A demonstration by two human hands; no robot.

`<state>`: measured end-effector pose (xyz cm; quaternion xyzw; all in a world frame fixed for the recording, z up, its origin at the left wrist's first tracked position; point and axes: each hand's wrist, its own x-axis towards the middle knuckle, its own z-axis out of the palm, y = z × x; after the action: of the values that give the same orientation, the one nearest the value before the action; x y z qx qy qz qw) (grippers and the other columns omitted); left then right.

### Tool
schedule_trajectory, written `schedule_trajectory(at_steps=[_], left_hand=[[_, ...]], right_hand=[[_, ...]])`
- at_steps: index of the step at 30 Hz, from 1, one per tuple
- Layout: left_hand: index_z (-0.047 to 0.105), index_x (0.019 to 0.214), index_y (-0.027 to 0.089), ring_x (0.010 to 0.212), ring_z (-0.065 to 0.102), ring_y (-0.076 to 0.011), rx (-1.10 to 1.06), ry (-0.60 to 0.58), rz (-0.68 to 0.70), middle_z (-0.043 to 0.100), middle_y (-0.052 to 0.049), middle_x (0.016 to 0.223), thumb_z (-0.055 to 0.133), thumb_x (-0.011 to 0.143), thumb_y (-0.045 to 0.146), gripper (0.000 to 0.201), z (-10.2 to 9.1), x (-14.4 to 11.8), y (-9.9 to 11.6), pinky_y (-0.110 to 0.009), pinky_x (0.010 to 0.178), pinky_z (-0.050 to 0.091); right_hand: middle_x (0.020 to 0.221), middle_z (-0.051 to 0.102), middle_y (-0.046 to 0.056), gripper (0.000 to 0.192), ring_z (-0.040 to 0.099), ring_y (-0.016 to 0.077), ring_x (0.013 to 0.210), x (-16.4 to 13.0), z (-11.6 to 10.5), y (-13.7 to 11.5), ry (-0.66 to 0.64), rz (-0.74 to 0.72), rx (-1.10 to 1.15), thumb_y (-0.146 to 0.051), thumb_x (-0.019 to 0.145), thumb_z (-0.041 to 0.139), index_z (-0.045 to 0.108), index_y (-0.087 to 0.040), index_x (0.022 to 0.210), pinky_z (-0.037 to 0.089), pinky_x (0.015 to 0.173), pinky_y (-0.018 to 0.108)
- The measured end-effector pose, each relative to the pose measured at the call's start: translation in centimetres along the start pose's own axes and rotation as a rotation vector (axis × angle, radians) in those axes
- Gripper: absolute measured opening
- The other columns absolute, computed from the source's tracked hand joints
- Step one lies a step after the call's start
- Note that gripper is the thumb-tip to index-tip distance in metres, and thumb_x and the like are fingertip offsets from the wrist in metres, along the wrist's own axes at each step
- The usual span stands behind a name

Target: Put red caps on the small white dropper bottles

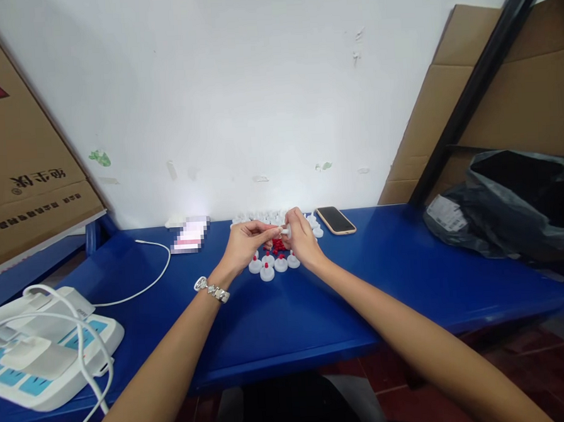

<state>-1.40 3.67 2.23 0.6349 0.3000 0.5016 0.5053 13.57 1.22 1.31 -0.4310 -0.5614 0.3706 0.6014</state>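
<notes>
Left hand (246, 243) and right hand (301, 235) meet, together pinching a small white cap (285, 231) above white caps with red tips (274, 266)

My blue table (408, 273), white scuffed wall (256, 80) behind it, cardboard sheets (517, 98) leaning right, black pole (478, 81), reddish floor (414, 393).

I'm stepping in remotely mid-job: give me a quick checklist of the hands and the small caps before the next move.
1. Left hand and right hand meet over the caps: ok.
2. Small white piece pinched between both hands: ok.
3. Grip firmness: cannot tell.
4. Red pieces piled under the hands: ok.
5. White caps with red tops upright on the blue table: ok.
6. Phone clear of the caps: ok.
</notes>
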Motion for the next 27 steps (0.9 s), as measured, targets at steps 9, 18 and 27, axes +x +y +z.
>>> schedule_trajectory(at_steps=[9, 18, 27], left_hand=[[0.076, 0.076, 0.015, 0.061, 0.063, -0.0124, 0.018, 0.037, 0.066, 0.074, -0.004, 0.071, 0.086, 0.065, 0.034, 0.025, 0.64, 0.00, 0.30, -0.025, 0.058, 0.050], [0.075, 0.074, 0.015, 0.057, 0.060, -0.0108, 0.034, 0.012, 0.041, 0.071, -0.003, 0.067, 0.086, 0.065, 0.035, 0.024, 0.18, 0.03, 0.51, -0.024, 0.056, 0.049], [0.076, 0.075, 0.015, 0.058, 0.061, -0.0123, 0.074, 0.003, 0.099, 0.072, -0.004, 0.068, 0.085, 0.066, 0.036, 0.025, 0.11, 0.06, 0.61, -0.025, 0.057, 0.049]], right_hand=[[0.069, 0.035, -0.002, 0.029, 0.040, 0.0136, 0.055, 0.20, 0.13, 0.14, 0.068, 0.003, -0.042, -0.050, 0.097, 0.033, 0.037, -0.025, 0.084, 0.037, 0.049, 0.027], [0.060, 0.034, -0.005, 0.026, 0.036, 0.0125, 0.048, -0.10, 0.33, -0.27, 0.025, 0.033, 0.058, -0.048, 0.097, 0.034, 0.037, -0.025, 0.084, 0.030, 0.045, 0.025], [0.048, 0.031, -0.009, 0.017, 0.028, 0.0101, 0.040, 0.21, 0.59, -0.65, -0.016, 0.129, 0.213, -0.040, 0.090, 0.038, 0.033, -0.026, 0.082, 0.020, 0.042, 0.021]])
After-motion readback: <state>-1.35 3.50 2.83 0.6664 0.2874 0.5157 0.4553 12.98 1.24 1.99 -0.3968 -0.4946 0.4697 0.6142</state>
